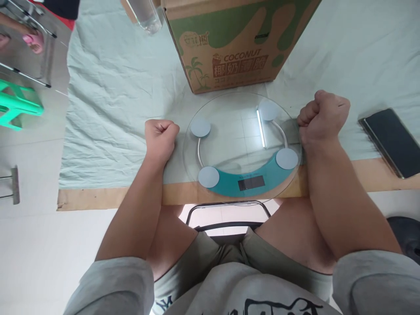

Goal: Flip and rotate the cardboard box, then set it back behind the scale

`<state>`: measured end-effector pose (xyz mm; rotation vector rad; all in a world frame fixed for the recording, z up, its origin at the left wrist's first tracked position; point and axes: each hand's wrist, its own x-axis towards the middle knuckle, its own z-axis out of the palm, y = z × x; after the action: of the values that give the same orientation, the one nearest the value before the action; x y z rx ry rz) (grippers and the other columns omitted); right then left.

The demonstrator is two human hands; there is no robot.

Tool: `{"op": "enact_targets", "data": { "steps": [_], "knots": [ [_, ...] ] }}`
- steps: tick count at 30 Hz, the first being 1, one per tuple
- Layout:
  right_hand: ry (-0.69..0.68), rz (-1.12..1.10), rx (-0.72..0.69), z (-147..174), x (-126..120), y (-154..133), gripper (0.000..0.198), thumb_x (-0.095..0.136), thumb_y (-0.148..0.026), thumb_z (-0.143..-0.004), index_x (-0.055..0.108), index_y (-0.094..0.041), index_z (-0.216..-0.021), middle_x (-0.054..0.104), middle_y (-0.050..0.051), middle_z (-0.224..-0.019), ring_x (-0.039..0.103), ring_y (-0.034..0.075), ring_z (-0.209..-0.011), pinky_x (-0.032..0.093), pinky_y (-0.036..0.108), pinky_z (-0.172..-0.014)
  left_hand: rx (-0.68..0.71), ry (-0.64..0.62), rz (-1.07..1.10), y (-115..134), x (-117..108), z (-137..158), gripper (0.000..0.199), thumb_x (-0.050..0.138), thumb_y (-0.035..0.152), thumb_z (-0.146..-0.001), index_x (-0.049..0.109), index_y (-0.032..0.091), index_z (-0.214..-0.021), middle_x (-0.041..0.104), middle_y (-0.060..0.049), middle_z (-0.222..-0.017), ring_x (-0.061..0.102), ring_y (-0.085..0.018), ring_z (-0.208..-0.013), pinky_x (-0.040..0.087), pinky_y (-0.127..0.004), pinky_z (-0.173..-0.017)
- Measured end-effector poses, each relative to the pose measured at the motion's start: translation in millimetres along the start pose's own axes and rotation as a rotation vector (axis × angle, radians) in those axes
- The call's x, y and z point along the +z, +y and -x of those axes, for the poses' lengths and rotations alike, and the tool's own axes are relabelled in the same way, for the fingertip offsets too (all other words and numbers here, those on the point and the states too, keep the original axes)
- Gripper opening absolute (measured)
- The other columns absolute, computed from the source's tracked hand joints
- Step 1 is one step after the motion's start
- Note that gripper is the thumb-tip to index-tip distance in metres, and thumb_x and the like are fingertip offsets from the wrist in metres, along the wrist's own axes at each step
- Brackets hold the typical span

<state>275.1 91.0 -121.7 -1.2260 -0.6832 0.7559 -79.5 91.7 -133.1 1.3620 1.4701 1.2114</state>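
A round glass bathroom scale (226,144) lies on the table in front of me, its teal band and dark display nearest my body. Its near rim reaches slightly past the table's front edge. My left hand (160,138) rests as a fist on the cloth, just left of the scale and apart from it. On the other side my right hand (323,114) is also a fist, close against the scale's right rim; whether it touches the glass I cannot tell. Nothing shows in either fist.
A cardboard box (229,43) with coconut print stands right behind the scale. Beside it is a clear plastic container (147,17). A phone (393,142) lies at the right on the pale green cloth (108,87). A green stool (19,103) and another person's foot (34,41) are at the left.
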Motion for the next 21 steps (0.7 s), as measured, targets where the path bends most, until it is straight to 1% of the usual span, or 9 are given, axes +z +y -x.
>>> {"op": "enact_targets", "data": {
  "steps": [2, 6, 10, 14, 16, 18, 21],
  "knots": [
    [0.001, 0.002, -0.006, 0.3, -0.2, 0.9, 0.052, 0.061, -0.016, -0.073, 0.010, -0.022, -0.062, 0.003, -0.006, -0.062, 0.007, 0.002, -0.049, 0.002, 0.026, -0.050, -0.012, -0.018, -0.018, 2.8, 0.5, 1.2, 0.045, 0.062, 0.018, -0.062, 0.018, 0.019, -0.052, 0.010, 0.002, -0.059, 0.007, -0.008, -0.059, 0.003, -0.036, -0.061],
    [0.006, 0.016, -0.001, 0.4, -1.0, 1.1, 0.053, 0.062, -0.017, -0.076, 0.011, -0.021, -0.063, 0.004, -0.006, -0.062, 0.007, 0.002, -0.049, 0.002, 0.027, -0.050, -0.023, -0.024, -0.023, 5.9, 1.5, 2.8, 0.043, 0.059, 0.018, -0.062, 0.018, 0.019, -0.052, 0.009, 0.002, -0.060, 0.007, -0.008, -0.059, 0.002, -0.035, -0.060],
    [0.011, 0.033, 0.020, 0.5, 1.5, -1.8, 0.054, 0.065, -0.016, -0.077, 0.013, -0.021, -0.064, 0.005, -0.007, -0.062, 0.007, 0.001, -0.049, 0.002, 0.027, -0.050, -0.050, -0.013, -0.018, 5.6, 2.7, 0.1, 0.046, 0.063, 0.016, -0.064, 0.018, 0.020, -0.053, 0.010, 0.002, -0.060, 0.007, -0.007, -0.059, 0.002, -0.033, -0.058],
    [0.037, 0.056, 0.053, 1.8, 6.1, -6.3, 0.054, 0.064, -0.012, -0.082, 0.013, -0.022, -0.064, 0.003, -0.007, -0.062, 0.005, 0.002, -0.049, 0.000, 0.029, -0.051, -0.112, 0.001, -0.015, 6.8, 3.5, -7.2, 0.055, 0.070, 0.011, -0.067, 0.017, 0.020, -0.053, 0.011, 0.004, -0.058, 0.007, -0.006, -0.056, -0.001, -0.033, -0.056],
    [0.053, 0.068, 0.065, 3.0, 8.4, -8.7, 0.051, 0.057, -0.008, -0.086, 0.013, -0.022, -0.064, 0.003, -0.007, -0.062, 0.004, 0.003, -0.049, -0.001, 0.030, -0.052, -0.150, 0.011, -0.018, 9.9, 4.2, -11.3, 0.059, 0.069, 0.008, -0.071, 0.014, 0.021, -0.054, 0.010, 0.004, -0.058, 0.006, -0.006, -0.054, -0.002, -0.035, -0.056],
    [0.058, 0.087, 0.078, 3.8, 11.6, -11.9, 0.048, 0.051, -0.005, -0.089, 0.014, -0.023, -0.064, 0.004, -0.006, -0.062, 0.004, 0.004, -0.049, -0.001, 0.031, -0.053, -0.191, 0.020, -0.027, 14.9, 5.1, -15.2, 0.060, 0.065, 0.004, -0.078, 0.014, 0.023, -0.054, 0.009, 0.004, -0.057, 0.006, -0.007, -0.053, -0.002, -0.037, -0.057],
    [0.058, 0.128, 0.126, 1.6, 20.2, -19.8, 0.044, 0.046, -0.003, -0.090, 0.017, -0.023, -0.063, 0.009, -0.006, -0.060, 0.006, 0.005, -0.049, -0.002, 0.032, -0.055, -0.240, 0.019, -0.052, 25.5, 6.6, -20.9, 0.058, 0.060, -0.003, -0.086, 0.021, 0.023, -0.052, 0.014, 0.004, -0.054, 0.009, -0.009, -0.052, 0.001, -0.038, -0.059]
  ]
}}
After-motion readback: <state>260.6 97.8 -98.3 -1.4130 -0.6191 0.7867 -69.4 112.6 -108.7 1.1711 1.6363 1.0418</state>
